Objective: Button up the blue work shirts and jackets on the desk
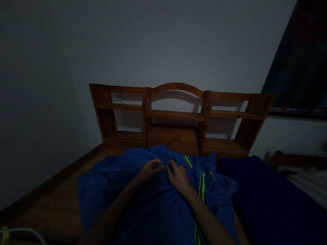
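Note:
A blue garment (149, 201) with yellow-green striped bands lies spread and rumpled in front of me on a wooden surface. My left hand (151, 169) pinches a fold of its cloth near the middle. Close beside it, my right hand (179, 176) also has thumb and fingers closed on the same fabric, the two thumbs almost meeting. The cloth is gathered into creases around both hands. Dim light hides which part of the garment is held.
Behind the garment stands a wooden shelf unit (177, 116) against the pale wall (161, 39). At right lies a dark blue cloth-covered bulk (273, 206), and a dark curtain or window (309, 60) is above. A white cable (26, 230) with a yellow tag sits at lower left.

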A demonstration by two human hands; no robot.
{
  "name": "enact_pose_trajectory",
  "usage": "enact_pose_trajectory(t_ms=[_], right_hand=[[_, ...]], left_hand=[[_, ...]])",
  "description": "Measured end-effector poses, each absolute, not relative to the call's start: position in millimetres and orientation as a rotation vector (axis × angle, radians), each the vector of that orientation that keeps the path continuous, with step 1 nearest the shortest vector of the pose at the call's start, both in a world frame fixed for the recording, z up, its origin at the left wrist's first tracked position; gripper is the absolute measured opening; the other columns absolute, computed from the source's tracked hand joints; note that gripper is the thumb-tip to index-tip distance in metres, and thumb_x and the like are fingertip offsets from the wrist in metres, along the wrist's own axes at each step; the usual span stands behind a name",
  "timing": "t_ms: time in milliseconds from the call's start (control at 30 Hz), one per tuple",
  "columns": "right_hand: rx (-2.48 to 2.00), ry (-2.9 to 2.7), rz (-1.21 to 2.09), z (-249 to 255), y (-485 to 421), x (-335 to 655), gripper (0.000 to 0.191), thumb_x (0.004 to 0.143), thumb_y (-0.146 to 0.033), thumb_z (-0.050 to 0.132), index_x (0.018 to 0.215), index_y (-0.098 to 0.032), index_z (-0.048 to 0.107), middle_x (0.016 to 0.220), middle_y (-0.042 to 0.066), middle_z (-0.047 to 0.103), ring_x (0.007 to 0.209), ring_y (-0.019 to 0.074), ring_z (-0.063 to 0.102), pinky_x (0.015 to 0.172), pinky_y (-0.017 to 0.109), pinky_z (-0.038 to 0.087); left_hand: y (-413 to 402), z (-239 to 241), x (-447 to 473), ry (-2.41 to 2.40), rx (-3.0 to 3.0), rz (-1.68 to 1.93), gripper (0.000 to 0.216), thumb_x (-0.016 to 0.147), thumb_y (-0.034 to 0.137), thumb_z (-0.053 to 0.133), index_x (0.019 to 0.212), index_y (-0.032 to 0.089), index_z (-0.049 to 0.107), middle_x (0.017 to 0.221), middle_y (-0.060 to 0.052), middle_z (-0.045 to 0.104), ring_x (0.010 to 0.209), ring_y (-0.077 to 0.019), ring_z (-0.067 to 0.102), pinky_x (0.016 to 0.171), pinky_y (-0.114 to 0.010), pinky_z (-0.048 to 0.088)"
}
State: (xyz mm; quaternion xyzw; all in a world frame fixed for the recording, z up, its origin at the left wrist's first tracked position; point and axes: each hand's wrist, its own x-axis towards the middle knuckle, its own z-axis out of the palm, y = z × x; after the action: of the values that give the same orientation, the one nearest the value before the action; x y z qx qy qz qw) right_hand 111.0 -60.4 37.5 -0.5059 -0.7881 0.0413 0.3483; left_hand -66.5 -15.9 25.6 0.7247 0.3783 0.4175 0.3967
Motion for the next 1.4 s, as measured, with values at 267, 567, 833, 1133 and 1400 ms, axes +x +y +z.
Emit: enact_pose_trajectory(t_ms=[267,567,833,1133,1400], right_hand=[[-1.329,-2.042,0.092,35,-58,111,0.021,0.094,-0.029,0.036,0.107,-0.022,0.051,0.082,0.001,0.066,0.074,0.0155,0.064,0.066,0.021,0.038],[-1.295,-2.073,0.092,36,-61,110,0.017,0.089,-0.029,0.044,0.102,-0.024,0.053,0.082,0.0,0.066,0.074,0.0155,0.062,0.066,0.021,0.037],[-1.321,-2.067,0.128,34,-56,112,0.019,0.088,-0.023,0.043,0.105,-0.023,0.052,0.082,0.001,0.066,0.079,0.0164,0.063,0.069,0.022,0.038],[-1.318,-2.099,0.125,33,-55,114,0.017,0.088,-0.026,0.046,0.103,-0.022,0.052,0.082,0.001,0.065,0.079,0.0172,0.063,0.069,0.022,0.038],[-1.279,-2.138,0.099,28,-55,113,0.017,0.09,-0.026,0.044,0.105,-0.022,0.051,0.087,0.002,0.066,0.083,0.0174,0.063,0.069,0.022,0.037]], left_hand=[[-18,30,-68,0.904,1.792,0.982,0.031,0.074,0.042,0.06,0.091,0.016,0.061,0.09,-0.003,0.063,0.087,-0.0178,0.057,0.08,-0.028,0.044],[-17,20,-66,1.041,1.933,0.889,0.022,0.07,0.028,0.06,0.086,0.014,0.063,0.072,0.001,0.061,0.066,-0.0124,0.054,0.062,-0.022,0.042],[-18,22,-64,1.037,1.909,1.02,0.024,0.072,0.034,0.06,0.087,0.016,0.063,0.084,-0.002,0.066,0.082,-0.0167,0.06,0.077,-0.028,0.047],[-14,16,-64,1.094,1.933,1.056,0.019,0.07,0.026,0.058,0.086,0.015,0.061,0.083,-0.003,0.066,0.078,-0.0159,0.06,0.075,-0.026,0.046],[-12,18,-66,1.118,1.996,1.093,0.017,0.073,0.026,0.057,0.086,0.016,0.059,0.081,-0.002,0.063,0.078,-0.0148,0.059,0.073,-0.025,0.046]])
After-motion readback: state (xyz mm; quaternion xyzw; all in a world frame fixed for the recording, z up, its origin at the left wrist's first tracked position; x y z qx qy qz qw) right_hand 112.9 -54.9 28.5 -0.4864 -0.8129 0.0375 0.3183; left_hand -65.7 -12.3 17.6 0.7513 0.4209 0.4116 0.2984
